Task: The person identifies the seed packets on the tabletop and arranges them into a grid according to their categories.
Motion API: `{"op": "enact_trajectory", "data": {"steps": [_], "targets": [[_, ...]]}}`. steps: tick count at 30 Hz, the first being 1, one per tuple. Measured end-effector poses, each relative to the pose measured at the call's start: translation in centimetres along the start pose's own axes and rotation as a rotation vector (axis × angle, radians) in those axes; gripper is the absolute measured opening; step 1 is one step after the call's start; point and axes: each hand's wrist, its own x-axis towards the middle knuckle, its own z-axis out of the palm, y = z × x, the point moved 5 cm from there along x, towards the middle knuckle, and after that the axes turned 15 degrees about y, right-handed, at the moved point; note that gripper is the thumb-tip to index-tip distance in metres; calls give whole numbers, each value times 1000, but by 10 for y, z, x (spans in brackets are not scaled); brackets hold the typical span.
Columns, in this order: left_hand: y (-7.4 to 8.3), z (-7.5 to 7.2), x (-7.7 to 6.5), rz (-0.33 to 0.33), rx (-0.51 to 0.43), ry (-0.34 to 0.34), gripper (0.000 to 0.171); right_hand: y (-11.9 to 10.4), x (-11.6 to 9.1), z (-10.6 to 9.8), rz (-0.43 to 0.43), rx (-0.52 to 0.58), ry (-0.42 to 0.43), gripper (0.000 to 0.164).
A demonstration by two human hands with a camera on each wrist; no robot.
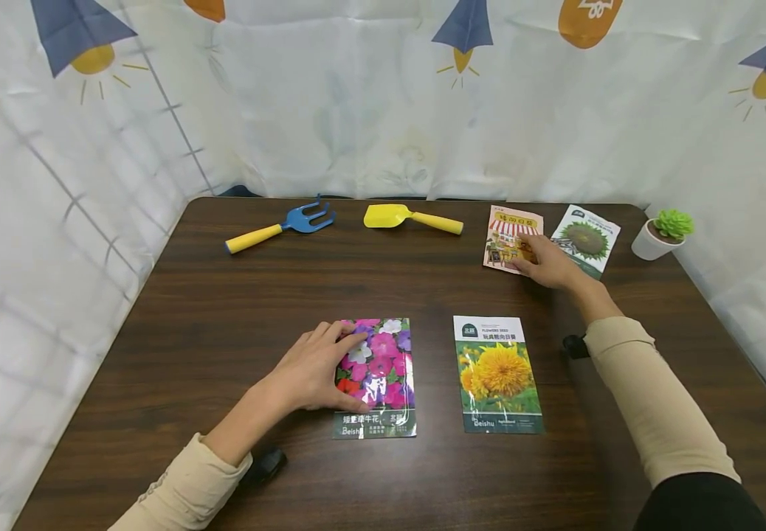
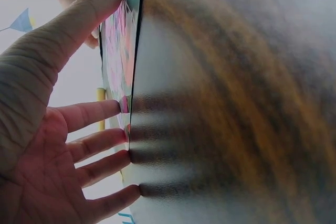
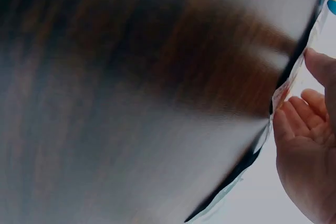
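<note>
My left hand [image 1: 316, 369] lies over the left side of a seed packet with pink, purple and white flowers [image 1: 386, 369]. In the left wrist view its fingers [image 2: 94, 145] are spread and straight, with the thumb on the packet's face. At the back right, my right hand [image 1: 549, 262] touches the right part of a pink seed packet with a striped awning picture [image 1: 505, 234]. The right wrist view shows those fingers [image 3: 299, 119] loosely bent, fingertips on the packet and thumb apart from them. Part of the pink packet is hidden under the hand.
A yellow-flower seed packet [image 1: 499, 376] lies front right of centre. A sunflower-head packet [image 1: 585, 236] is partly covered by the right hand. A small potted succulent [image 1: 662, 234] stands at the right edge. A blue hand fork [image 1: 283, 227] and yellow trowel [image 1: 412, 217] lie along the back.
</note>
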Motion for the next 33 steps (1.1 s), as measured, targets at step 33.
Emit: {"op": "enact_trajectory", "data": {"steps": [33], "targets": [[0,2,1,7,-2,3,112,-34,-21,8,-109,-30,-112,47]]}}
